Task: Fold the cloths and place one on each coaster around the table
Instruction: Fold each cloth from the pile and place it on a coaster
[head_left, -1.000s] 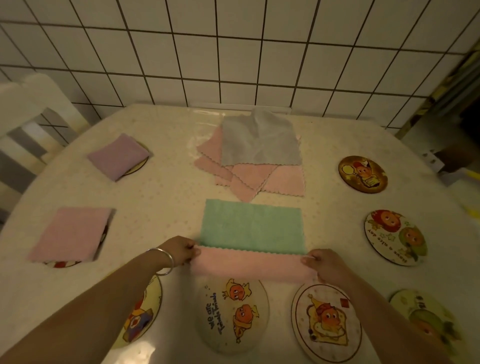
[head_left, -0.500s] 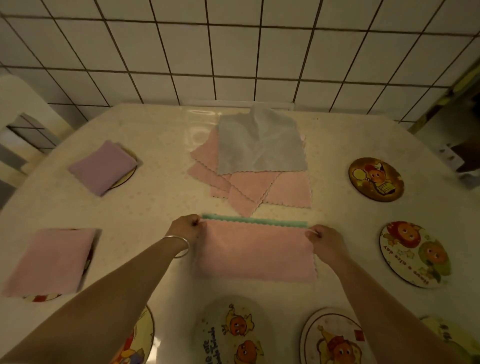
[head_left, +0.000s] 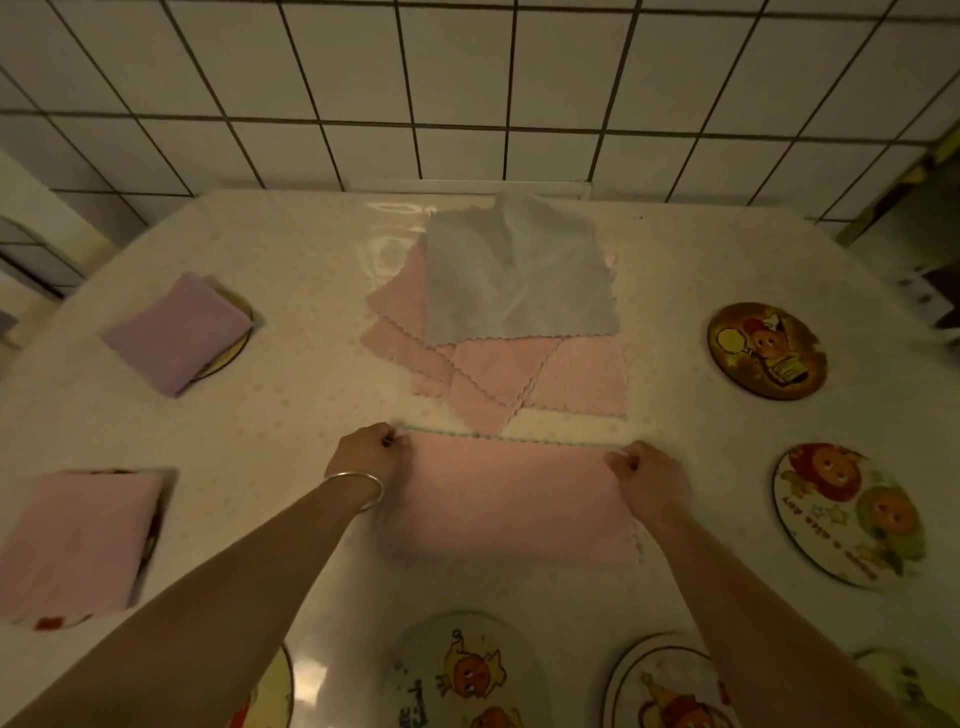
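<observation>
I'm on the first fold: my left grip and right grip each pinch a far corner of the cloth, doubled flat on the desk, so next I'd fold it across, then pick a bare coaster
</observation>
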